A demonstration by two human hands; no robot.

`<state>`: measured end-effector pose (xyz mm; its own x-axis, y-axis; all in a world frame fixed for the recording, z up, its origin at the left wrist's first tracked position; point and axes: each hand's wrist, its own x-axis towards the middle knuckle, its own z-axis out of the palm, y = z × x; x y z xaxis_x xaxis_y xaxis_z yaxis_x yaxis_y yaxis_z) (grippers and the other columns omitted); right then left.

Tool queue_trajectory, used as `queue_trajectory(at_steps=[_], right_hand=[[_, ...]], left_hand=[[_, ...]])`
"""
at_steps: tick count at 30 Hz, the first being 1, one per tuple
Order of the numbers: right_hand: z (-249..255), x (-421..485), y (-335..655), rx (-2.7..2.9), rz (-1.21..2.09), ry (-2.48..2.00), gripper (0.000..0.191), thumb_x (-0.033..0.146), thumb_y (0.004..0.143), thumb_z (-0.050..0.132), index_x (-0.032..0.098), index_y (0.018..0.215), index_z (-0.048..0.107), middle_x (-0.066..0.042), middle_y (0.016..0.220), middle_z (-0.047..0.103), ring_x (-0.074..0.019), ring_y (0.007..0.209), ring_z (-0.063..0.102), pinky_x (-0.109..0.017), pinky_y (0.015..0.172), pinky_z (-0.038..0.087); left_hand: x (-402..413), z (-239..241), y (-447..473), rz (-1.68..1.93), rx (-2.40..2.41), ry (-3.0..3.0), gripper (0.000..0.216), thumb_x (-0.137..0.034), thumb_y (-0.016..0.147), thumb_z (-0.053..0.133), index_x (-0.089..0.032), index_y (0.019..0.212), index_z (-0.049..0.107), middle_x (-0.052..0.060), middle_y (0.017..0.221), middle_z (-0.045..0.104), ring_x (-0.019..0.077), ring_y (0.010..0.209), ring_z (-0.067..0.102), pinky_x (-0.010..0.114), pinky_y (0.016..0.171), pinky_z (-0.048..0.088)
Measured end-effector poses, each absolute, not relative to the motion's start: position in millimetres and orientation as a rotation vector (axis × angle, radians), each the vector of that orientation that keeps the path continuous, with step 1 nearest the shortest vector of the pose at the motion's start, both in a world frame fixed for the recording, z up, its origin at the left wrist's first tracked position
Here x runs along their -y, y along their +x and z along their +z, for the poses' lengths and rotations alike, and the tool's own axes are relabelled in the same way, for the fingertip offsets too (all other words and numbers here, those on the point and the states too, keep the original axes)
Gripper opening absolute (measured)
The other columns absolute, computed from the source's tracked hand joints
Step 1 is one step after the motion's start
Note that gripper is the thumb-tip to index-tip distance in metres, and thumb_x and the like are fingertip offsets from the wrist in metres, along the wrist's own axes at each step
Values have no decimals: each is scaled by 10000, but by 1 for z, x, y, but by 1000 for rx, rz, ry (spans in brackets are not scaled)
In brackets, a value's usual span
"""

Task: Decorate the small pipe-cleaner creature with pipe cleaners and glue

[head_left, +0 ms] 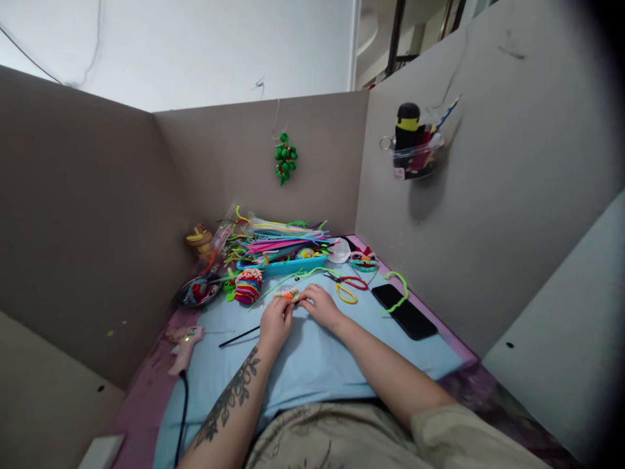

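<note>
From the head camera, the left hand (pixel 275 321) and right hand (pixel 319 305) meet over the middle of the blue tabletop (pixel 312 365), fingers of both pinched shut on a small orange and cream pipe-cleaner piece (pixel 288 294) held just above the cloth. It looks light, fuzzy and easily bent, so it is best gripped at its twisted core. Beyond lie loose pipe cleaners (pixel 280 242); scissors (pixel 347 286) and a phone (pixel 403 311) to the right, a glue gun (pixel 185 348) near left.

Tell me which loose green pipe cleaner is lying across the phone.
The curled green pipe cleaner right of the scissors; its end crosses the black phone.
</note>
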<state>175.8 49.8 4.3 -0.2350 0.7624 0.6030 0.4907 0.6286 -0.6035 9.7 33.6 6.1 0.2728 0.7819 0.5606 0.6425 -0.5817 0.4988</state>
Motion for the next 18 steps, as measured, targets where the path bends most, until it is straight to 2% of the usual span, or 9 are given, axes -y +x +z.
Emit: queue_trajectory(at_steps=[6, 10, 12, 15, 18], right_hand=[[0, -50, 165, 1568, 700, -1001, 75, 204, 737, 563, 177, 672, 589, -1, 695, 538, -134, 678, 492, -259, 630, 398], [-9, -53, 150, 1185, 1178, -885, 217, 369, 695, 601, 183, 639, 504, 43, 533, 455, -87, 467, 377, -213, 454, 313], [-12, -54, 143, 1040, 1332, -803, 277, 409, 658, 634, 191, 622, 467, 44, 520, 447, -79, 438, 358, -206, 425, 286], [-13, -54, 140, 977, 1385, -743, 295, 416, 634, 665, 188, 635, 478, 21, 571, 503, -87, 472, 414, -205, 434, 307], [-9, -54, 146, 1107, 1295, -814, 236, 391, 670, 645, 177, 688, 549, 14, 600, 539, -88, 487, 433, -208, 455, 337]], left_hand=[[-36, 2, 16, 1268, -1251, 2104, 183, -273, 817, 469, -175, 704, 576, 25, 685, 551, 156, 667, 491, 260, 632, 368], [-33, 2, 27, 1343, -1181, 1896, 190, -290, 803, 477, -173, 673, 549, 5, 645, 540, 141, 624, 482, 249, 614, 369], [-31, 3, 32, 1377, -1167, 1855, 185, -290, 798, 480, -175, 667, 540, 4, 649, 541, 140, 635, 485, 248, 626, 374], [-29, 5, 33, 1400, -1169, 1826, 182, -297, 792, 488, -176, 662, 531, 1, 647, 531, 137, 638, 476, 245, 629, 371], [-31, 6, 29, 1372, -1180, 1767, 197, -325, 779, 496, -173, 660, 537, -5, 627, 513, 131, 609, 456, 239, 597, 355]])
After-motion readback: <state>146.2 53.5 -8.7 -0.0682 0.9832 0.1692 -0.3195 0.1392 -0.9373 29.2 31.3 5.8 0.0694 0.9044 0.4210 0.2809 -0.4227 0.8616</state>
